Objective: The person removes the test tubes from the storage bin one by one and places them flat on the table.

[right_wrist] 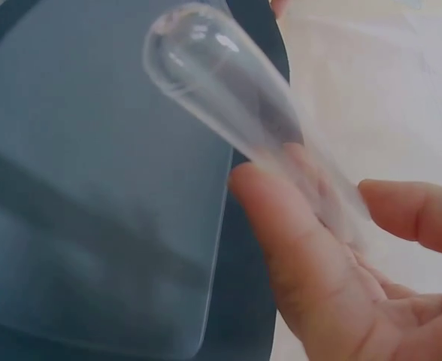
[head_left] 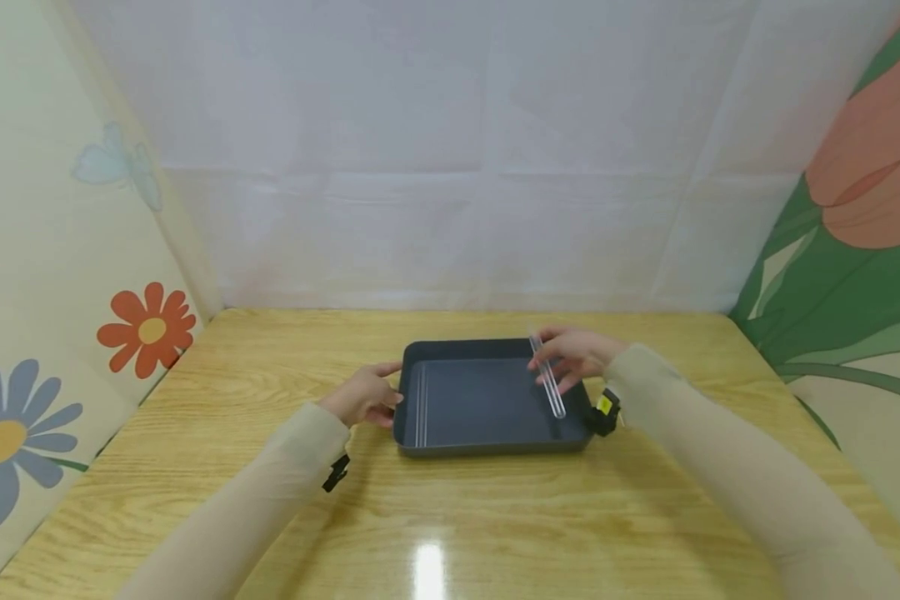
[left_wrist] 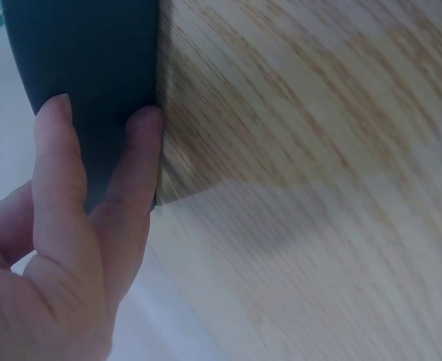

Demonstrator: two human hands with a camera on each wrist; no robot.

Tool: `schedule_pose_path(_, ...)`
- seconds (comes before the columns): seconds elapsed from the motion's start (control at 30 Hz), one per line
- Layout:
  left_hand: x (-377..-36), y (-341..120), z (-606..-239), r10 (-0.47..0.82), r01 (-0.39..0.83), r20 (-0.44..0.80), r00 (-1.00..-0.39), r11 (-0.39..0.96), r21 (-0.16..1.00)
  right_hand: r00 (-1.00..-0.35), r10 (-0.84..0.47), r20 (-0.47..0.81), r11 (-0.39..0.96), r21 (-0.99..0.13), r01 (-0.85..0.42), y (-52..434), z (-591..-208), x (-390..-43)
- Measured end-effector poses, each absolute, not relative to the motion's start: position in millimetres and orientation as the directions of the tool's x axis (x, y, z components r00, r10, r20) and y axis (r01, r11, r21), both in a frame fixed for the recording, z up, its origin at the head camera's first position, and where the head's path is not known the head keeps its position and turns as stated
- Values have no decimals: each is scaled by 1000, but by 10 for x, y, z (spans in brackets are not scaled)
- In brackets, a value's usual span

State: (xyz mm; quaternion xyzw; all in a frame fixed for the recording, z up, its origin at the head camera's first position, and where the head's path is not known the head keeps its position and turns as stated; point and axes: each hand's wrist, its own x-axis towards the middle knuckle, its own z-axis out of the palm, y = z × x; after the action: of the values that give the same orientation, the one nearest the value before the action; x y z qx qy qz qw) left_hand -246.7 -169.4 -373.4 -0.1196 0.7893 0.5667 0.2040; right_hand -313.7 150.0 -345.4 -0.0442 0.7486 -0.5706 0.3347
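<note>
- Head view shows my right hand (head_left: 573, 354) pinching a clear glass tube (head_left: 547, 377) over the right side of the dark tray (head_left: 487, 446).
- My left hand (head_left: 363, 393) holds the tray's left rim on the tabletop (head_left: 450, 517).
- I think a light grip, keeping the tube level, is best.
</note>
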Motion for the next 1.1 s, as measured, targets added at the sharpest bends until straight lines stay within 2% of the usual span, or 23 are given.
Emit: schedule_pose_path(1.1,-2458,-1698,-3708,46,-421,-460,-887,333,844,-776,-433,-459,330,-882,338,2001,-3324,-3058)
